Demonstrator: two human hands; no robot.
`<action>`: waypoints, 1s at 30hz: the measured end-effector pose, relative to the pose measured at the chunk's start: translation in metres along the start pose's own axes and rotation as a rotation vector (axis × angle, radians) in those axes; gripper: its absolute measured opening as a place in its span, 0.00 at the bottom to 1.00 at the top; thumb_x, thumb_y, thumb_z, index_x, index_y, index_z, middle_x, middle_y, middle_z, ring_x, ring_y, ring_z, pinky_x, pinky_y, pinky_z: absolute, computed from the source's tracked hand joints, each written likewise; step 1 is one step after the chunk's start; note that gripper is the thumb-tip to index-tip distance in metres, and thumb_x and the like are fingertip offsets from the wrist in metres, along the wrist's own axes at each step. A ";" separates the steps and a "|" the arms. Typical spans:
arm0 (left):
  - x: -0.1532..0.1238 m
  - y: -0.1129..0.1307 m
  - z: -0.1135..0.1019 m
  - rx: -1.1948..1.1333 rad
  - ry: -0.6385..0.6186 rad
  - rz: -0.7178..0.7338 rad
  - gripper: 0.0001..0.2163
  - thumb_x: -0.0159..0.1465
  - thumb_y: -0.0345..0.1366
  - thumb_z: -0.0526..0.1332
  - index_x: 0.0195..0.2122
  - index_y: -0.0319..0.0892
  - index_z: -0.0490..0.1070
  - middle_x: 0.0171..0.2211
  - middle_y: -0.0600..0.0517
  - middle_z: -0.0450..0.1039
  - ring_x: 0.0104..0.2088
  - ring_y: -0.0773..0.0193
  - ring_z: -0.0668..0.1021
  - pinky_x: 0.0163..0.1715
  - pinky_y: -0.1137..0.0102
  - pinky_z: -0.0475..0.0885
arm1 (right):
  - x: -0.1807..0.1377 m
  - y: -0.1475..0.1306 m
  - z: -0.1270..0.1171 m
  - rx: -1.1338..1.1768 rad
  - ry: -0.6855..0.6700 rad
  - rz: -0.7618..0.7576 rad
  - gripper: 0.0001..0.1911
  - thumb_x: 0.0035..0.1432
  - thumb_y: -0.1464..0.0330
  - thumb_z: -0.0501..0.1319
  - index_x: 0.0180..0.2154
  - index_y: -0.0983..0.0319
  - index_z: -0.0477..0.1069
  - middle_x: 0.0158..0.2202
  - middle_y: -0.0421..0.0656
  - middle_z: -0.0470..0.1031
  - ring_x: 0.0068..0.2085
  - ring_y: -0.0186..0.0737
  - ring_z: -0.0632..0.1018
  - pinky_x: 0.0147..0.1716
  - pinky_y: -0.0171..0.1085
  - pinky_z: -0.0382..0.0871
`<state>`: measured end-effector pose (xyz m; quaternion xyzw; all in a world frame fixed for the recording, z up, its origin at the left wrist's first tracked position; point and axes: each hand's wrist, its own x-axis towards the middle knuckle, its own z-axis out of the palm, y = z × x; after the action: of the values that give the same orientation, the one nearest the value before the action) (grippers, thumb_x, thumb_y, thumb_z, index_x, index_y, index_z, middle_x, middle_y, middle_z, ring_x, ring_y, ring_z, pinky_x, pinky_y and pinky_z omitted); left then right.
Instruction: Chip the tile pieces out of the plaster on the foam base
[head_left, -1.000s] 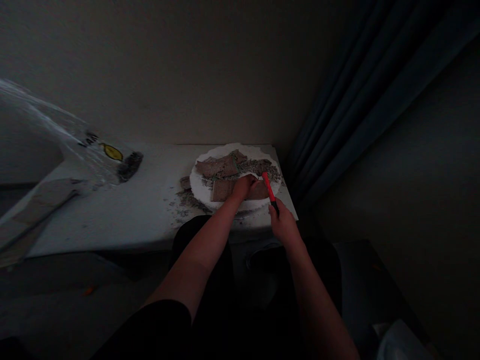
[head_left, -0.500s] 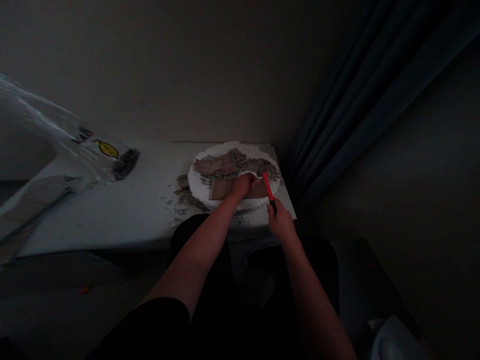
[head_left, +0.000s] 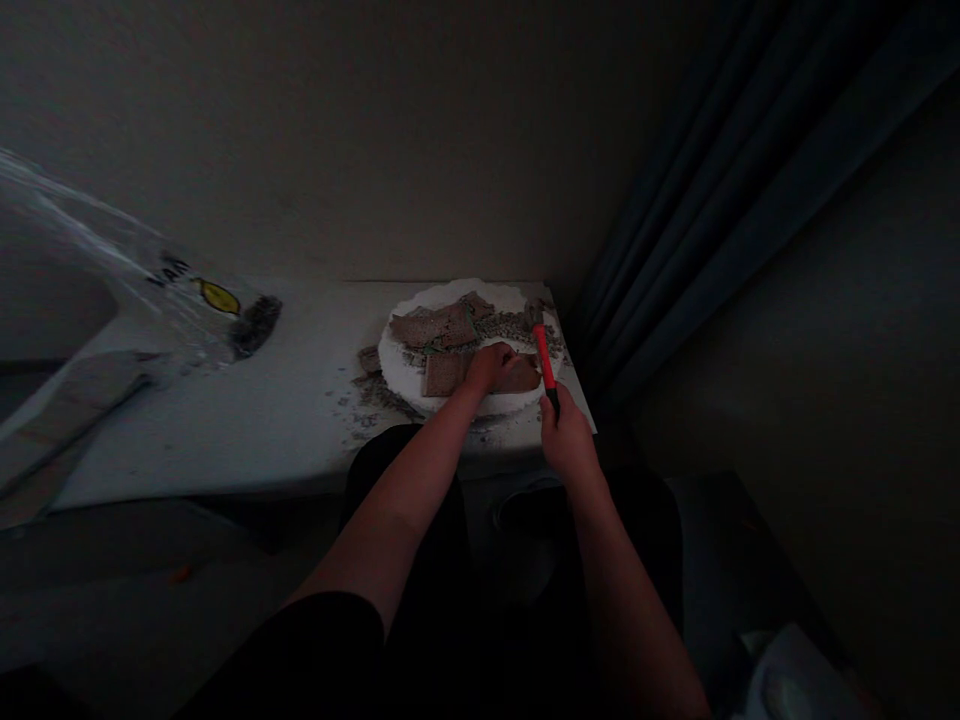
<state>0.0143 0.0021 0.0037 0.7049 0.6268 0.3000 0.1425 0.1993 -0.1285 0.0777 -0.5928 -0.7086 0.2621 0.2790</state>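
A round white foam disc lies on the right end of a white table. Several brown square slabs lie on the disc among grey crumbs. My left hand is closed and presses down on the nearest brown slab. My right hand is wrapped round the dark grip of a red-handled tool. The tool's head reaches up over the disc's right side, just right of my left hand.
A clear plastic bag with a yellow label and dark grit lies on the table's left part. Grey debris is scattered left of the disc. A dark curtain hangs at the right. A wall stands behind the table.
The red tool has swung from leaning left towards my left hand to pointing nearly straight up over the disc. My left hand stayed on the slab.
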 end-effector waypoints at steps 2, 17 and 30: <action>0.000 0.001 0.000 0.004 0.005 0.002 0.12 0.62 0.38 0.57 0.38 0.38 0.77 0.37 0.44 0.79 0.36 0.59 0.77 0.41 0.66 0.70 | -0.001 0.000 0.001 -0.010 -0.013 0.014 0.24 0.67 0.61 0.48 0.60 0.61 0.63 0.40 0.53 0.78 0.42 0.53 0.78 0.41 0.44 0.69; 0.000 -0.002 0.002 0.023 -0.024 0.012 0.12 0.63 0.40 0.56 0.37 0.39 0.76 0.37 0.45 0.78 0.36 0.59 0.77 0.40 0.66 0.69 | -0.003 0.006 0.007 -0.033 -0.035 0.047 0.24 0.68 0.61 0.48 0.61 0.62 0.62 0.41 0.53 0.78 0.42 0.53 0.79 0.40 0.42 0.68; -0.002 -0.002 -0.004 -0.383 0.243 -0.096 0.18 0.56 0.26 0.54 0.47 0.40 0.69 0.37 0.49 0.73 0.36 0.62 0.73 0.40 0.67 0.68 | -0.002 0.002 0.004 -0.097 -0.105 0.097 0.24 0.69 0.61 0.47 0.62 0.62 0.60 0.45 0.53 0.78 0.45 0.51 0.78 0.42 0.41 0.67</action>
<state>0.0101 -0.0003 0.0053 0.5930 0.6038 0.4890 0.2113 0.1978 -0.1306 0.0732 -0.6245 -0.7047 0.2712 0.1994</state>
